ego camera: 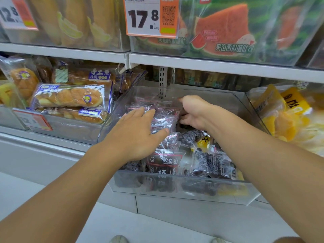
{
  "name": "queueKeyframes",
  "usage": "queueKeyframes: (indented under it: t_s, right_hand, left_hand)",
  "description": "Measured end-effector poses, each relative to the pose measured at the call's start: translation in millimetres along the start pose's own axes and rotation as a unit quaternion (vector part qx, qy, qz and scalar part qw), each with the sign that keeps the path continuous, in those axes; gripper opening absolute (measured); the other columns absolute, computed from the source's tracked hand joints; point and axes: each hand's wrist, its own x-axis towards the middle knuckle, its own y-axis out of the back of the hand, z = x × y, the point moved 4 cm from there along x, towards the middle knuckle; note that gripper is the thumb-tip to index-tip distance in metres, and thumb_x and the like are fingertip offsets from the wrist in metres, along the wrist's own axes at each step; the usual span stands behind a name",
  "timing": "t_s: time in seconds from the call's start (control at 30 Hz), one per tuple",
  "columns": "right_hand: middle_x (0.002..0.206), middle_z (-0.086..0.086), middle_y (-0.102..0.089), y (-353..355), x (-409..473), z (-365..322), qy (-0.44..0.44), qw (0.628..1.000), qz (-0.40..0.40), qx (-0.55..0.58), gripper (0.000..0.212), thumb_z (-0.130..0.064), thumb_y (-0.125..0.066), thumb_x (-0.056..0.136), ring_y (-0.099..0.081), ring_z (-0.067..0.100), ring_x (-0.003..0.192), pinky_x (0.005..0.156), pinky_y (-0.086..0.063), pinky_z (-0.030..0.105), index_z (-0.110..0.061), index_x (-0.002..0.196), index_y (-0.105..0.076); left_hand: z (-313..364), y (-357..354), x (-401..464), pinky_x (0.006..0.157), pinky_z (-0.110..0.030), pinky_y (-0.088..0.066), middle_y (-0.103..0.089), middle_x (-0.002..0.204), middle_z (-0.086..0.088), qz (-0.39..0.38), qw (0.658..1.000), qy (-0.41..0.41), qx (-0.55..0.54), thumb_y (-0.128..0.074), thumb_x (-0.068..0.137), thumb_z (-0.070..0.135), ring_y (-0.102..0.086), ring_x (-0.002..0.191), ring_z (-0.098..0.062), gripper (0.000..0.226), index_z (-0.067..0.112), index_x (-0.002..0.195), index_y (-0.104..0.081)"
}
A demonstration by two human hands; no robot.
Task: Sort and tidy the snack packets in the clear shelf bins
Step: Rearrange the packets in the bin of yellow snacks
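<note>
Two bare forearms reach in from the bottom edge toward a clear plastic bin (175, 188) on the lower shelf. Left hand (138, 135) lies flat, its grip relaxed with fingers straight and spread, resting on top of the row of small pink-edged snack packets (164, 122) that stand in the bin's left half. Right hand (193, 112), at about 1 o'clock from the left one, is deeper in the bin with fingers curled downward at the right edge of that same row; whether its grip actually pinches a packet I cannot tell, since the fingertips are hidden and blurred.

Nearer the bin's front wall, at 5 o'clock from the left hand, a packet with a dark label panel (165, 161) stands upright, and to its right lie darker crinkled packets (213, 163) holding what looks like dark dried fruit, one showing a yellow patch. All are glossy, transparent film.

At 9 o'clock, a neighbouring bin holds long bread loaves in clear wrappers with blue print (71, 97), with a price tag (33, 120) on its front. At 3 o'clock another bin carries yellow packets (284, 111). Above, at 12 o'clock, a grey shelf edge (210, 64) bears an orange-and-white price card reading 17.8 (149, 16) and green watermelon-print bags (228, 27).
</note>
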Motion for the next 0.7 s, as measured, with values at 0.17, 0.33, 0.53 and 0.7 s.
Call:
queueKeyframes:
  t_s: [0.17,0.33,0.53,0.7]
  right_hand:
    - [0.136,0.017,-0.055,7.3,-12.8,-12.1,0.036,0.999,-0.006,-0.038,0.024,-0.012,-0.039,0.101,-0.054,0.034,0.12,0.106,-0.043,0.048,-0.008,0.112,-0.06]
    - [0.086,0.019,-0.065,39.3,-35.1,-24.2,0.207,0.779,0.047,-0.589,0.013,-0.009,-0.055,0.091,-0.063,0.037,0.083,0.065,-0.052,0.04,0.0,0.088,-0.063]
    - [0.129,0.011,-0.064,72.1,-35.8,-3.7,0.115,0.718,-0.033,-0.686,0.057,-0.046,-0.068,0.089,-0.063,0.031,0.111,0.094,-0.055,0.048,-0.008,0.132,-0.059]
    - [0.087,0.007,-0.065,69.6,-37.3,1.2,0.112,0.723,-0.01,-0.682,0.049,-0.061,-0.058,0.091,-0.061,0.023,0.078,0.069,-0.051,0.038,-0.012,0.088,-0.06]
  left_hand:
    - [27.2,15.5,-0.8,0.119,-0.039,-0.022,-0.036,0.158,-0.001,0.068,0.997,-0.043,0.005,-0.045,0.099,0.056,-0.03,0.146,-0.019,0.07,0.018,0.155,-0.031]
    - [53.9,12.7,16.3,0.119,-0.047,-0.027,-0.048,0.149,-0.002,0.076,0.993,-0.08,0.034,-0.054,0.092,0.059,-0.04,0.139,-0.022,0.07,0.017,0.147,-0.043]
    - [78.9,-14.5,44.6,0.113,-0.047,-0.035,-0.055,0.139,-0.004,-0.036,0.988,-0.128,0.084,-0.062,0.084,0.064,-0.044,0.134,-0.025,0.074,0.019,0.142,-0.051]
    - [82.6,-26.6,54.8,0.086,-0.039,-0.038,-0.057,0.085,0.003,-0.08,0.978,-0.104,0.159,-0.063,0.076,0.077,-0.048,0.112,-0.024,0.06,0.018,0.088,-0.068]
